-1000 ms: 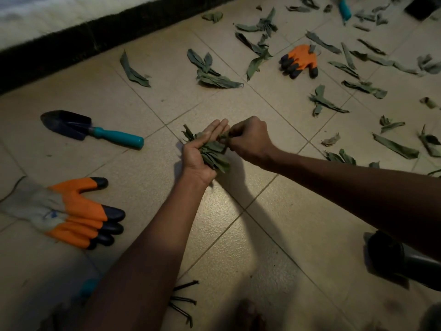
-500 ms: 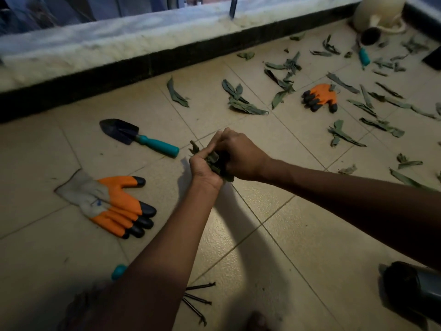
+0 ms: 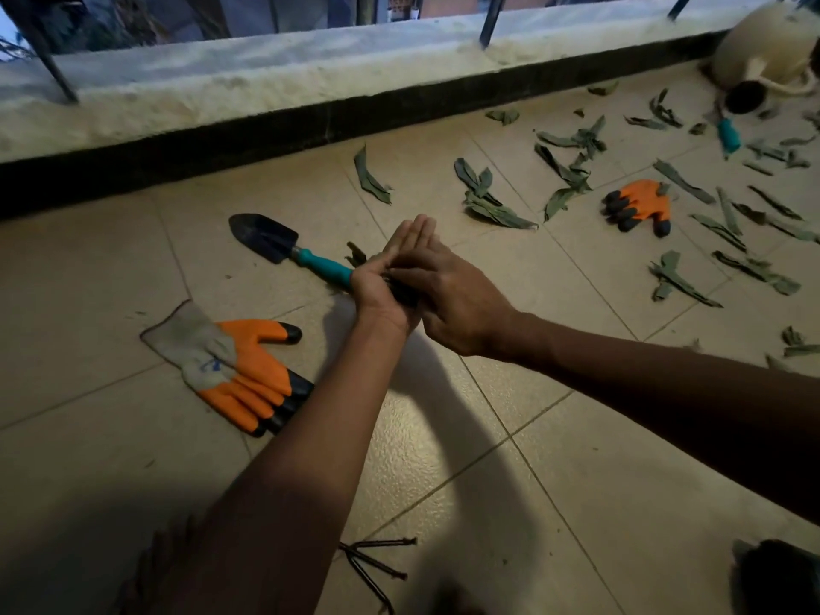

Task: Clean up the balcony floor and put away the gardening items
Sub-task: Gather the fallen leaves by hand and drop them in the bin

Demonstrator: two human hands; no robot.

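Note:
A small bunch of dry green leaves [image 3: 357,255] is sandwiched between my two hands above the tiled floor. My left hand [image 3: 388,277] stands edge-up with straight fingers, the bunch lying against its palm. My right hand [image 3: 459,299] lies flat over the bunch and presses it into that palm. Most of the bunch is hidden. Several loose leaves [image 3: 492,201] lie scattered over the floor to the right [image 3: 679,277]. A black trowel with a teal handle [image 3: 266,237] lies just left of my hands.
An orange and grey glove [image 3: 239,370] lies at the left, and a second glove [image 3: 639,206] among the leaves. A cream watering can [image 3: 763,51] and a teal-handled tool [image 3: 727,135] lie far right. Rake prongs [image 3: 372,565] and a dark object [image 3: 776,579] sit near me. The raised ledge [image 3: 266,91] bounds the floor.
My view has tilted up toward the ledge. My right hand went from clutching the bunch to lying flat over it, and my left fingers have straightened.

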